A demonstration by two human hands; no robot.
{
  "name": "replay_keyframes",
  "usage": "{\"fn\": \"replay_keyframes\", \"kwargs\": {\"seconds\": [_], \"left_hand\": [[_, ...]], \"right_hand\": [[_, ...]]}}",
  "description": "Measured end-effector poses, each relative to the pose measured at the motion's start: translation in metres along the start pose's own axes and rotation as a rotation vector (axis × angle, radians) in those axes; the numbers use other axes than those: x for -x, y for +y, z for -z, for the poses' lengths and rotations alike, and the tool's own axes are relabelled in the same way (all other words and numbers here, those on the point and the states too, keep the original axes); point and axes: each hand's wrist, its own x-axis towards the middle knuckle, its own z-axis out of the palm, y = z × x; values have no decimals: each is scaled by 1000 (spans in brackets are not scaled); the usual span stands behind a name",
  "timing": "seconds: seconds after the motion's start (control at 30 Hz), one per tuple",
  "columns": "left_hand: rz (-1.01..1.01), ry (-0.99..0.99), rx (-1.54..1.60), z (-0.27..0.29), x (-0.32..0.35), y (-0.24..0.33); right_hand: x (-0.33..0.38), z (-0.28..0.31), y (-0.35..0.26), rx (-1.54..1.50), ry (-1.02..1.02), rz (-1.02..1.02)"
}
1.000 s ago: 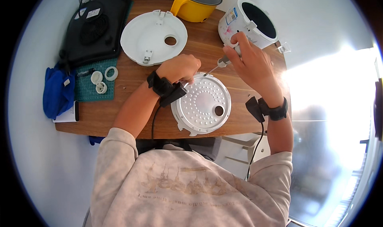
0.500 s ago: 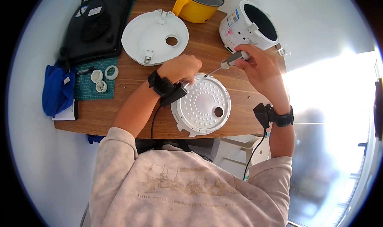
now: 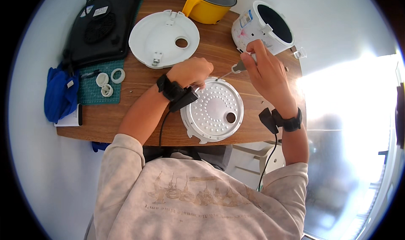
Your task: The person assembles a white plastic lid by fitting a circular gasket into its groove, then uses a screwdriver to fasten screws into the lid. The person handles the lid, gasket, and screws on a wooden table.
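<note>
Head view, looking down on a wooden table (image 3: 126, 126). A perforated metal disc (image 3: 213, 110), round with one larger hole near its right edge, lay flat on the table near its front edge, directly before the person. The left hand (image 3: 192, 71) rested on the disc's upper left rim, fingers curled closed over the edge and pressing it down; whether anything small was pinched beneath them could not be told. The right hand (image 3: 265, 69) was closed around the grey handle of a screwdriver (image 3: 234, 69), held tilted, its thin shaft pointing down and left so that the tip met the disc's upper rim just beside the left hand. Both wrists carried black bands with cables running back toward the body.

Behind the disc lay a white round lid (image 3: 162, 39), flat, with a small hole right of centre. A white cooker body (image 3: 263, 27) stood at the far right, just behind the right hand, and a yellow pot (image 3: 209, 4) with a dark lid stood at the far edge. A black appliance (image 3: 101, 27) occupied the far left corner. In front of it, a green cutting mat (image 3: 95, 92) bore small white rings (image 3: 109, 79). A blue cloth (image 3: 59, 92) hung at the left edge.
</note>
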Motion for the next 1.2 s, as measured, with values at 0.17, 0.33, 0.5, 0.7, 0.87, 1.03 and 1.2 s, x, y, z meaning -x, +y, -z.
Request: {"fn": "replay_keyframes", "kwargs": {"seconds": [0.17,0.33,0.5,0.7,0.87,1.03,1.2], "left_hand": [[-5,12,2,-1,1,0],[64,-54,26,2,-2,0],[30,-42,17,0,-3,-1],[25,-46,-1,5,1,4],[2,-66,4,-1,-4,-2],[23,-73,0,-2,-5,-4],[68,-65,-1,2,-2,6]], "right_hand": [[4,2,-3,-162,-47,48],[5,14,-6,-282,-146,-21],[-1,25,-3,-192,-218,-85],[0,17,0,-106,-93,6],[-8,7,2,413,-79,-8],[-15,4,-11,389,-108,-50],[-4,-4,2,18,13,92]]}}
